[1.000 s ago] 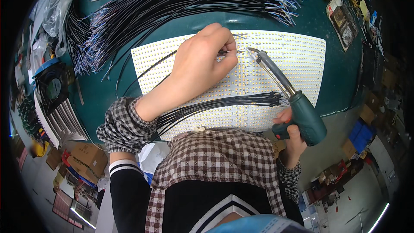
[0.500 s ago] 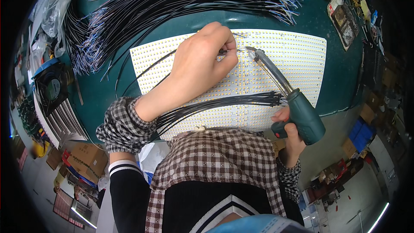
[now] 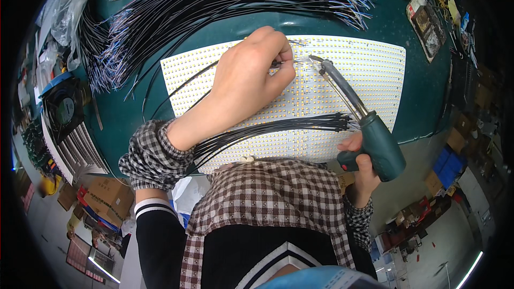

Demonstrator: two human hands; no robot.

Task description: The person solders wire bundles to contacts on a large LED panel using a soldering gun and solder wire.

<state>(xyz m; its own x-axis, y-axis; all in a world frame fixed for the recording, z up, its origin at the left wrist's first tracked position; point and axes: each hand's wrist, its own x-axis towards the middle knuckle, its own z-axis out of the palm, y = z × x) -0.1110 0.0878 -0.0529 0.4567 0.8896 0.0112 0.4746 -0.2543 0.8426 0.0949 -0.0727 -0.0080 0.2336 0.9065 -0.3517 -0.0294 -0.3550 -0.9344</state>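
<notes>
My left hand (image 3: 254, 67) is closed in a pinch on a black cable (image 3: 194, 76), over a white LED panel (image 3: 364, 85). The cable's thin wire ends point right, toward the tip of a soldering gun (image 3: 381, 147). Around the gun's green handle my right hand (image 3: 361, 163) is wrapped, holding it at the panel's right front. The gun's metal tip is close to the wire ends; whether they touch I cannot tell. A bunch of black cables (image 3: 278, 127) lies across the panel's near part.
Behind the panel a large bundle of black cables (image 3: 235, 0) with stripped, coloured ends spreads over the green table (image 3: 300, 25). A small fan (image 3: 64, 106) stands at the left. At the far right lies a dark, stained soldering tray (image 3: 426, 28), with loose tools beyond it.
The soldering gun's tip has shifted slightly right and up, and its handle has moved a little down and right. My left hand stays where it was.
</notes>
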